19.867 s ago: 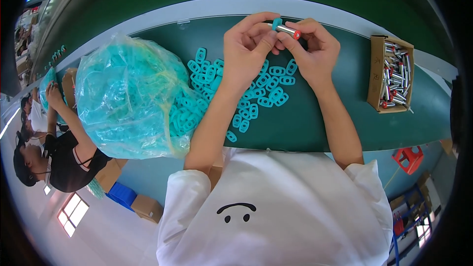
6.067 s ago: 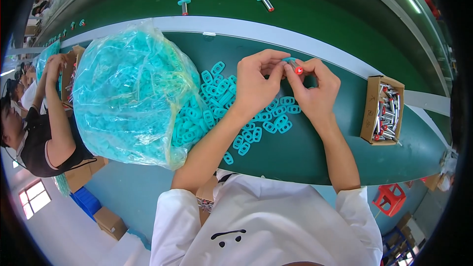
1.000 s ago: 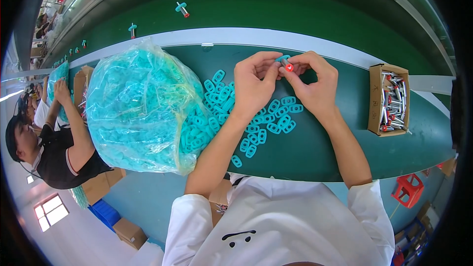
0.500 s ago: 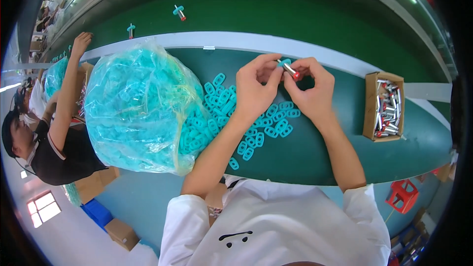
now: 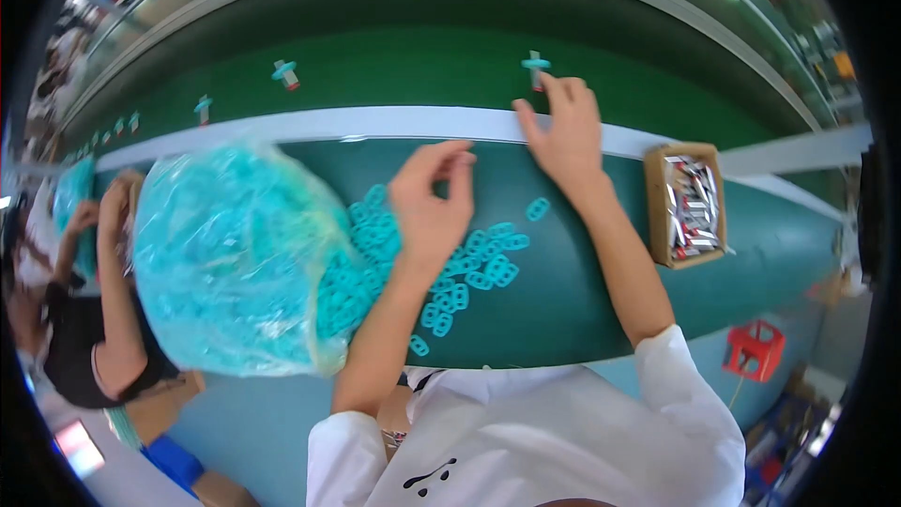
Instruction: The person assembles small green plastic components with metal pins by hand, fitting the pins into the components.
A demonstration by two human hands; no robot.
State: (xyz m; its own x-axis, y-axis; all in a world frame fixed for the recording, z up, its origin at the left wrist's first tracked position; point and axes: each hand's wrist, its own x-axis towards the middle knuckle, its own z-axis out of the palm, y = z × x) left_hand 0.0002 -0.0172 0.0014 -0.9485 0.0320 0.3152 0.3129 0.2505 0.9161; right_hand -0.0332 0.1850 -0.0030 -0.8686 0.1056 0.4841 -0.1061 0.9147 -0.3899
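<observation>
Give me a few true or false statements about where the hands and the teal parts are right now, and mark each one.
1. The right hand reaches to an assembled teal piece on the green belt. True.
2. The left hand grips the plastic bag. False: it hovers over the loose teal rings, its fingers empty.
3. The cardboard box lies to the person's left. False: it is on the right.
4. The bag is full of teal parts. True.
</observation>
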